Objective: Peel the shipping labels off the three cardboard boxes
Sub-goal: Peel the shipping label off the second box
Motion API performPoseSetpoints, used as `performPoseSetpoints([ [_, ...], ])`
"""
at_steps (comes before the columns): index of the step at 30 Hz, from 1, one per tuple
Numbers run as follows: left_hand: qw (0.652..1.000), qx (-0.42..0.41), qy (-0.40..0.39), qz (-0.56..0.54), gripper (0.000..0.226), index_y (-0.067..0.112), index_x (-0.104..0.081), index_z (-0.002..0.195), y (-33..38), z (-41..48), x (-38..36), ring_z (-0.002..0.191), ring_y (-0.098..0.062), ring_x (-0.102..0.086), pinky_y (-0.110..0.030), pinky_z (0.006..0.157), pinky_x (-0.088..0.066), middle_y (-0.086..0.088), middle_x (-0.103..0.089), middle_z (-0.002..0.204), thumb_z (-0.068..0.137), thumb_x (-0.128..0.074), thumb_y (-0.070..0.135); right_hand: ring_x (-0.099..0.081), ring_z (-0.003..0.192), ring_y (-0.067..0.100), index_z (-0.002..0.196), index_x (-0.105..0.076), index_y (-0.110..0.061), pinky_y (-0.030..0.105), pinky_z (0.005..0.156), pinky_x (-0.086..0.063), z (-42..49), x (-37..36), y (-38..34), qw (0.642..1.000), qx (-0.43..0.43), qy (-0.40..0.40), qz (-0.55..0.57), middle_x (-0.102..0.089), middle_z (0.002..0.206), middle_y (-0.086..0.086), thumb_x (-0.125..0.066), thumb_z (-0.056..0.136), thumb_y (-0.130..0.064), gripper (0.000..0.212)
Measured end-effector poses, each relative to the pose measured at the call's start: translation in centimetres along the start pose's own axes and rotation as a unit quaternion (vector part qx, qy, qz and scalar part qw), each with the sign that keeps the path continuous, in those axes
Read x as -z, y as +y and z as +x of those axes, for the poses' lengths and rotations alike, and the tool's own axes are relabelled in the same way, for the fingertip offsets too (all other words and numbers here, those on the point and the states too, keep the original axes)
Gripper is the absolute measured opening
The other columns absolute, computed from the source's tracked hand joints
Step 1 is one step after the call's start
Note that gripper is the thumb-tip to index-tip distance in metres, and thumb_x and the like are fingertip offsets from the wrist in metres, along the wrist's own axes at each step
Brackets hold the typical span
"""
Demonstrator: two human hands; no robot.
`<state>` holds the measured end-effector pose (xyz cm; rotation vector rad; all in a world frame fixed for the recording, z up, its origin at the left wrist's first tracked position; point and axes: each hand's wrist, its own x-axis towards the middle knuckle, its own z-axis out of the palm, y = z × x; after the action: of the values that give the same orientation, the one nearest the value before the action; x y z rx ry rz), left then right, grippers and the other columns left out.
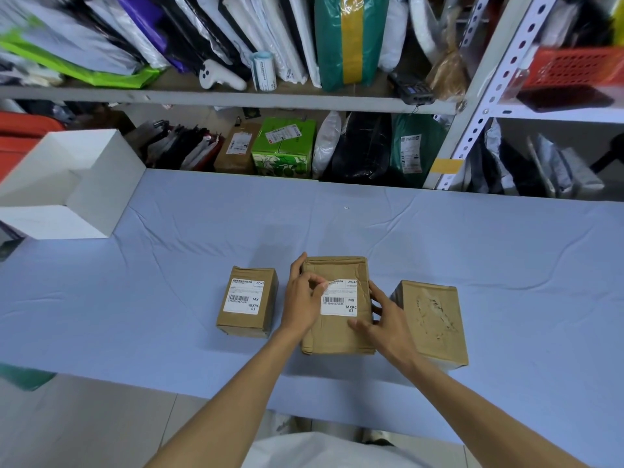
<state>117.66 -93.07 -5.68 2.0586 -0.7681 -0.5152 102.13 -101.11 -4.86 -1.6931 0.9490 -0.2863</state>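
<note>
Three brown cardboard boxes stand in a row on the blue table. The left box (248, 304) carries a whole white shipping label (243, 297). On the middle box (337, 332) the white label (339, 300) is lifted at its upper left corner, and my left hand (302, 300) pinches that corner. My right hand (381, 319) rests against the middle box's right side and front, steadying it. The right box (430, 319) has no label, only torn paper marks on its top.
A white open box (84, 184) sits at the table's far left. Behind the blue table cloth (439, 238) stand metal shelves (236, 96) packed with parcels and mail bags; a red basket (574, 67) is on the right shelf.
</note>
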Motion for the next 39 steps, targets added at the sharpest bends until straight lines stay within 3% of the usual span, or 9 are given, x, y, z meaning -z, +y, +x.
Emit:
performPoseSetpoints([
  [2,1.000,0.005,-0.002,-0.001,0.007,0.007,-0.065,0.082,-0.14,0.03,0.01,0.119,0.002,-0.042,-0.004,0.088,-0.029,0.006,-0.027,0.153,0.089,-0.064,0.011,-0.061,0.094,0.000,0.135,-0.041,-0.035,0.019,0.075,-0.055,-0.04,0.05,-0.04,1.000,0.001,-0.001,0.001,-0.057,0.101,-0.030,-0.074,0.074,-0.003,0.076],
  [4,1.000,0.014,0.003,-0.001,0.008,0.005,-0.068,0.083,-0.18,0.19,0.02,0.120,0.001,-0.042,-0.003,0.088,-0.026,0.007,-0.028,0.153,0.088,-0.065,0.010,-0.061,0.092,-0.001,0.129,-0.040,-0.040,0.018,0.073,-0.055,-0.09,0.00,-0.04,1.000,0.001,-0.004,-0.001,-0.057,0.100,-0.030,-0.073,0.074,-0.003,0.074],
  [7,1.000,0.024,0.002,0.004,0.008,0.004,-0.069,0.085,-0.10,0.39,0.11,0.118,0.005,-0.038,-0.003,0.089,-0.025,0.007,-0.028,0.153,0.088,-0.065,0.011,-0.061,0.093,-0.001,0.136,-0.042,-0.033,0.021,0.078,-0.055,-0.10,-0.06,-0.01,1.000,0.002,-0.003,-0.003,-0.056,0.100,-0.030,-0.074,0.074,-0.003,0.075],
  [13,1.000,0.023,0.000,0.009,0.009,0.002,-0.068,0.086,0.17,0.26,0.30,0.120,0.002,-0.039,0.010,0.078,-0.024,0.005,-0.027,0.154,0.089,-0.064,0.010,-0.059,0.091,-0.002,0.140,-0.041,-0.024,0.018,0.076,-0.052,0.06,-0.16,-0.08,1.000,0.001,-0.003,-0.011,-0.053,0.099,-0.031,-0.075,0.074,-0.004,0.077],
  [18,0.999,0.028,-0.021,0.015,0.008,0.005,-0.068,0.084,0.38,0.48,0.51,0.129,-0.009,-0.043,-0.014,0.095,-0.032,0.006,-0.026,0.155,0.088,-0.065,0.011,-0.059,0.092,-0.001,0.141,-0.039,-0.026,0.021,0.078,-0.054,0.00,-0.11,0.29,1.000,0.001,-0.002,-0.015,-0.055,0.101,-0.027,-0.075,0.074,-0.006,0.079],
  [26,0.999,0.034,-0.034,0.005,0.007,0.007,-0.066,0.085,0.61,0.50,0.56,0.132,-0.008,-0.039,-0.014,0.096,-0.029,0.008,-0.024,0.155,0.089,-0.064,0.012,-0.060,0.094,0.003,0.141,-0.039,-0.028,0.025,0.082,-0.054,0.05,-0.21,0.54,1.000,0.009,-0.002,-0.018,-0.053,0.101,-0.030,-0.075,0.074,-0.007,0.078],
  [31,0.999,0.031,-0.037,0.003,0.005,0.008,-0.067,0.085,0.49,0.56,0.61,0.120,0.004,-0.034,-0.014,0.097,-0.028,0.007,-0.026,0.154,0.088,-0.065,0.011,-0.060,0.095,0.002,0.130,-0.037,-0.040,0.023,0.080,-0.054,0.03,-0.06,0.57,1.000,0.012,-0.001,-0.017,-0.054,0.101,-0.030,-0.074,0.075,-0.006,0.075],
  [35,0.999,0.031,-0.033,0.000,0.005,0.007,-0.068,0.085,0.42,0.61,0.61,0.133,-0.009,-0.039,-0.012,0.098,-0.026,0.005,-0.027,0.154,0.088,-0.065,0.010,-0.061,0.095,0.004,0.138,-0.042,-0.029,0.032,0.085,-0.055,0.16,-0.06,0.65,1.000,0.006,0.003,-0.024,-0.055,0.100,-0.029,-0.075,0.073,-0.005,0.076],
  [39,0.999,0.036,-0.039,-0.002,0.007,0.010,-0.066,0.082,0.66,0.52,0.79,0.136,-0.013,-0.036,-0.016,0.101,-0.026,0.006,-0.027,0.155,0.088,-0.065,0.011,-0.062,0.096,0.012,0.140,-0.041,-0.026,0.037,0.087,-0.055,0.20,-0.09,0.63,1.000,0.006,0.004,-0.023,-0.057,0.101,-0.023,-0.075,0.073,-0.007,0.078],
])
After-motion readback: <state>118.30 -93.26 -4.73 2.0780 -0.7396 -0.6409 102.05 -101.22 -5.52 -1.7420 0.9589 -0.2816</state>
